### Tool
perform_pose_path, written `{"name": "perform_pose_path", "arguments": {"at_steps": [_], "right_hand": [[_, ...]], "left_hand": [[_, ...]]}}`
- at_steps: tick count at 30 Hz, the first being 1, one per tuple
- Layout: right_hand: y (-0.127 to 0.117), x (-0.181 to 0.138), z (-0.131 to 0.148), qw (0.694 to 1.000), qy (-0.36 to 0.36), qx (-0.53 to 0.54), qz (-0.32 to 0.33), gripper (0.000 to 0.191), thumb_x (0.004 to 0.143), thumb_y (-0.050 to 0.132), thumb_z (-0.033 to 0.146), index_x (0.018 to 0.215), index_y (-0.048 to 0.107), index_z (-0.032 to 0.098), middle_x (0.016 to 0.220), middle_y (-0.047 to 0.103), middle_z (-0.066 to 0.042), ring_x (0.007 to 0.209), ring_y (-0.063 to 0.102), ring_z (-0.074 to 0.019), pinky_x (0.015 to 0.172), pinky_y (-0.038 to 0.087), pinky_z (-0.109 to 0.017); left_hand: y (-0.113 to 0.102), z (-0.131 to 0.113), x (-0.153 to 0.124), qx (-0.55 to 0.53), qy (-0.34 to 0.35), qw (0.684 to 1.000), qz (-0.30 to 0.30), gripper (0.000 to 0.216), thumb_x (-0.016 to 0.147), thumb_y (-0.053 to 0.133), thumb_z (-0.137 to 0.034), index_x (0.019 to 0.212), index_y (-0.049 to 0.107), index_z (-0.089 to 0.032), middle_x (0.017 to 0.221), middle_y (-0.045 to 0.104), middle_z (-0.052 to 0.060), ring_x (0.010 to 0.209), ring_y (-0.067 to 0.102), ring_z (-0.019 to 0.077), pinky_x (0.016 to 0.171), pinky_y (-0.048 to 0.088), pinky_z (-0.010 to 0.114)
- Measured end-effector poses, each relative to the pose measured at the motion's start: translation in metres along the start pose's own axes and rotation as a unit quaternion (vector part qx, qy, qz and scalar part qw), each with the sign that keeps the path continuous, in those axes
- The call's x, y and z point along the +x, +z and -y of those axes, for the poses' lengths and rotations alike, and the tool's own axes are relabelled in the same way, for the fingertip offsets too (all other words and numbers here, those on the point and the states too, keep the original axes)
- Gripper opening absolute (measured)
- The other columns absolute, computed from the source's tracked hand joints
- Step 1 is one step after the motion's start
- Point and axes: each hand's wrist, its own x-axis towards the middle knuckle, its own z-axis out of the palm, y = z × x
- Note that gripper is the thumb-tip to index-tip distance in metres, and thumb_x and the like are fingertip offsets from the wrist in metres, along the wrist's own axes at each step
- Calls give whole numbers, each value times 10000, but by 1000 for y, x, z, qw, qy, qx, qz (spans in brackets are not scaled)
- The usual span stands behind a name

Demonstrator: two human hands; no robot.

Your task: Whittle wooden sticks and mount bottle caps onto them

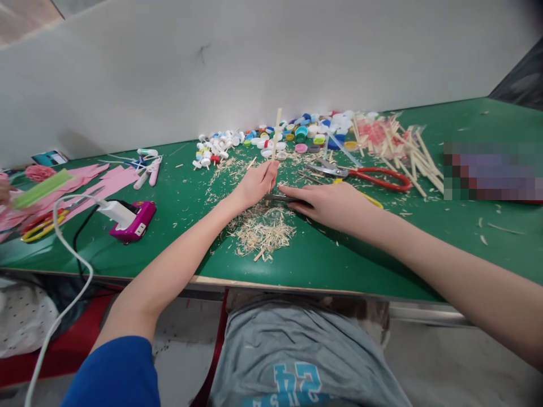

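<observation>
My left hand (257,183) is closed around a thin wooden stick (277,130), whose upper part stands almost upright above my fingers. Its lower end is hidden by my hands. Just to the right, my right hand (333,204) grips a dark knife (282,198); the blade lies across near the low part of the stick, and whether they touch I cannot tell. Below both hands lies a heap of pale wood shavings (265,233) on the green table (331,268).
Behind my hands are many coloured bottle caps (301,134). Red-handled scissors (377,176) and a pile of wooden sticks (418,155) lie to the right. A magenta power strip (138,223) with a white cable and pink paper strips (114,183) are on the left.
</observation>
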Motion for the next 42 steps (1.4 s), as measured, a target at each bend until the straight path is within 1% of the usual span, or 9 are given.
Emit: {"name": "perform_pose_path", "arguments": {"at_steps": [7, 11, 15, 24, 29, 33, 37, 40, 42], "right_hand": [[-3, -1, 2, 1000, -13, 13, -9, 461, 990, 335, 476, 1410, 477, 349, 931, 658, -5, 638, 511, -78, 518, 184, -197], [-5, -1, 1, 1000, -7, 14, 5, 456, 989, 344, 478, 1423, 448, 383, 944, 661, 12, 655, 524, -85, 516, 170, -191], [-7, 0, 0, 1000, -9, 11, 16, 485, 980, 342, 479, 1444, 428, 367, 879, 658, 4, 595, 483, -83, 513, 174, -194], [-9, 0, 2, 999, -12, 7, 42, 487, 988, 324, 481, 1458, 407, 389, 824, 642, -3, 550, 437, -76, 522, 177, -200], [-10, 1, 5, 998, -4, -9, 62, 500, 998, 298, 494, 1487, 348, 404, 908, 653, 0, 602, 484, -98, 523, 181, -212], [-8, 3, 8, 996, -7, -18, 84, 507, 1008, 280, 489, 1499, 333, 373, 936, 654, -24, 617, 504, -100, 540, 196, -204], [-6, 3, 10, 997, -21, -17, 78, 485, 1007, 279, 468, 1459, 408, 346, 985, 651, -44, 669, 540, -100, 547, 217, -204], [-5, 2, 9, 997, -17, -11, 70, 487, 1005, 266, 487, 1461, 392, 370, 980, 652, -25, 664, 535, -99, 537, 206, -205], [-5, 0, 9, 999, -6, -19, 50, 495, 1006, 255, 484, 1472, 375, 368, 958, 650, -26, 641, 518, -94, 534, 184, -206]], "left_hand": [[0, 2, 1, -1, 3, 1000, 4, 533, 984, 221, -547, 652, 447, -196, 572, 524, -16, 556, 488, 85, 629, 426, 244], [0, 4, 1, -1, 5, 1000, 0, 553, 969, 209, -583, 668, 463, -194, 580, 538, -13, 562, 497, 86, 636, 433, 246], [0, 6, 1, 2, 9, 1000, -5, 568, 955, 201, -610, 666, 465, -198, 583, 554, -4, 566, 508, 98, 646, 445, 263], [-1, 3, 2, 7, -7, 1000, -3, 508, 990, 248, -521, 660, 459, -197, 569, 545, -16, 558, 504, 93, 663, 443, 263], [0, 4, 1, 8, -10, 1000, -4, 509, 993, 234, -517, 668, 459, -197, 574, 549, -15, 565, 508, 96, 669, 438, 266], [-1, 6, 1, 15, -3, 1000, -1, 549, 978, 203, -566, 666, 463, -197, 580, 554, -10, 568, 519, 103, 665, 442, 270], [-1, 7, 2, 30, 11, 999, -3, 583, 960, 174, -607, 667, 469, -198, 591, 566, -3, 583, 530, 114, 665, 443, 277], [-3, 8, 2, 45, 13, 999, 4, 570, 969, 170, -592, 679, 465, -200, 594, 563, -6, 581, 530, 112, 656, 435, 273], [-4, 10, 2, 58, 15, 998, 9, 549, 980, 175, -568, 685, 456, -200, 602, 560, -9, 578, 527, 108, 641, 425, 267]]}}
